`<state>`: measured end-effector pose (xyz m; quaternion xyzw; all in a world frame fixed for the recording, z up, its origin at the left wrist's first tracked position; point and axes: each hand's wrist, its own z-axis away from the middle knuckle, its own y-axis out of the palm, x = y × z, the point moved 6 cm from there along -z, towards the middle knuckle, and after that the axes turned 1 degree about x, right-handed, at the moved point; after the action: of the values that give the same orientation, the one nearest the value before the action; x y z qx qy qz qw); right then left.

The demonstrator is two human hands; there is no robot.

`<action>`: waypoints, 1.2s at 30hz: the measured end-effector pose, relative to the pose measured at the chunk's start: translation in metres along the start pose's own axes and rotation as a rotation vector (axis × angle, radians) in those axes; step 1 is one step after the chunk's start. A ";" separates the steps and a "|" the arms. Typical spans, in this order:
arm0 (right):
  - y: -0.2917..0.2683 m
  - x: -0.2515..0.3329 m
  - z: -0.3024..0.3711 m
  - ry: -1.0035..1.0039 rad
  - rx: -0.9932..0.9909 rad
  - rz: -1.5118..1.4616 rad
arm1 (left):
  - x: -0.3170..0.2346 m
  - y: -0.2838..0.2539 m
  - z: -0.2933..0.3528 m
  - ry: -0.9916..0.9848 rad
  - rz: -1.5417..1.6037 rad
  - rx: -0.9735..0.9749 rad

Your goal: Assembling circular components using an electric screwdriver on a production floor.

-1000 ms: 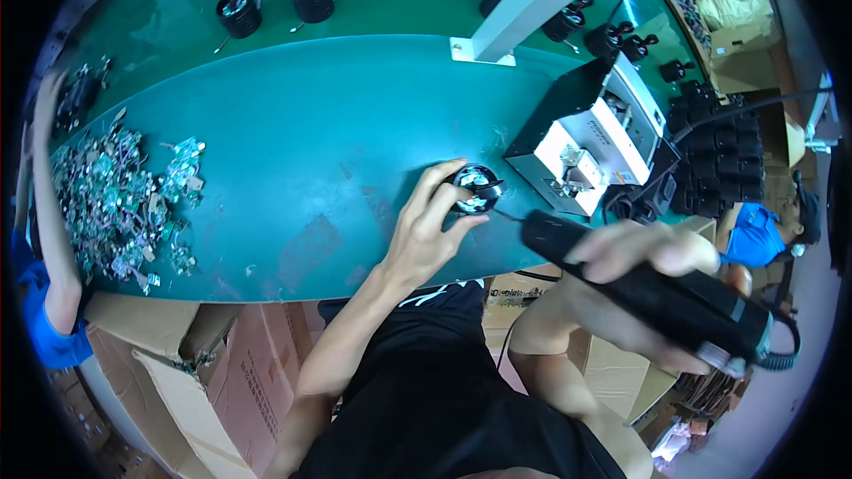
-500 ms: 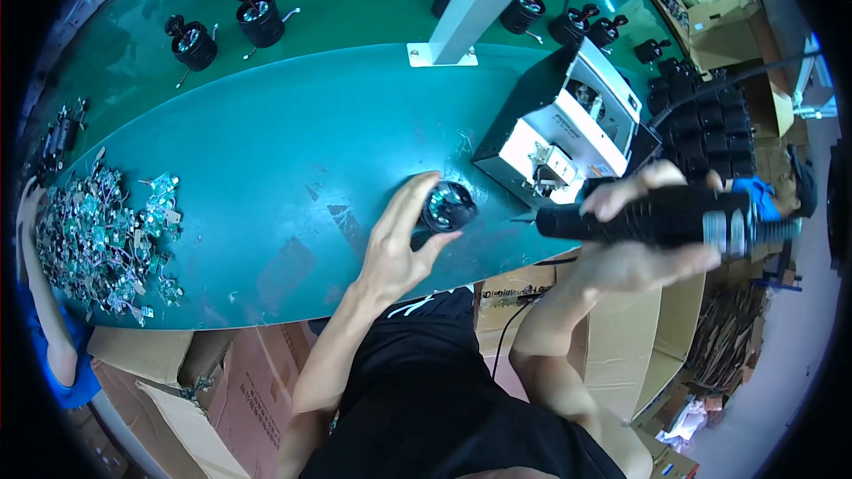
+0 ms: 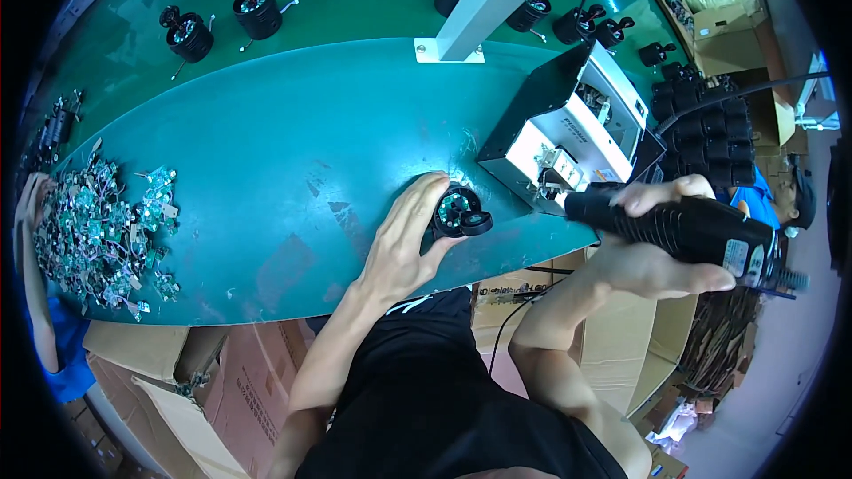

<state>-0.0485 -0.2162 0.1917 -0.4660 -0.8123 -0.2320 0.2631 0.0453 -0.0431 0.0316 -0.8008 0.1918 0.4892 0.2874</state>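
Observation:
My left hand (image 3: 404,235) grips a black round housing (image 3: 458,211) on the green work table (image 3: 257,168). A green circuit board shows inside the housing, and a round black part sits at its right rim. My right hand (image 3: 652,239) is wrapped round a black electric screwdriver (image 3: 683,232), held level to the right of the housing. The screwdriver's tip points left, at the front of a white and black screw feeder (image 3: 568,137); whether it touches the feeder I cannot tell.
Wired circuit boards (image 3: 102,235) lie piled at the left. More black housings (image 3: 257,13) stand on the far green surface, and several are stacked at the right (image 3: 710,124). A metal post (image 3: 488,9) rises behind the feeder. A co-worker's arm (image 3: 31,239) reaches in at the left edge.
The screwdriver has moved slightly right, and its tip now comes up to the feeder's front. In my left hand the housing has turned, so the board inside shows more clearly.

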 end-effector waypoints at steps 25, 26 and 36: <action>0.045 0.015 0.027 0.067 0.120 -0.436 | -0.002 0.001 0.003 0.049 0.025 0.039; 0.043 0.016 0.027 0.073 0.110 -0.438 | -0.004 0.002 0.002 0.048 0.027 0.032; 0.043 0.015 0.027 0.047 0.136 -0.447 | -0.005 -0.001 0.001 0.026 0.027 0.008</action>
<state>-0.0232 -0.1703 0.1866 -0.2500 -0.9028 -0.2400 0.2548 0.0427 -0.0417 0.0359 -0.8032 0.2084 0.4820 0.2813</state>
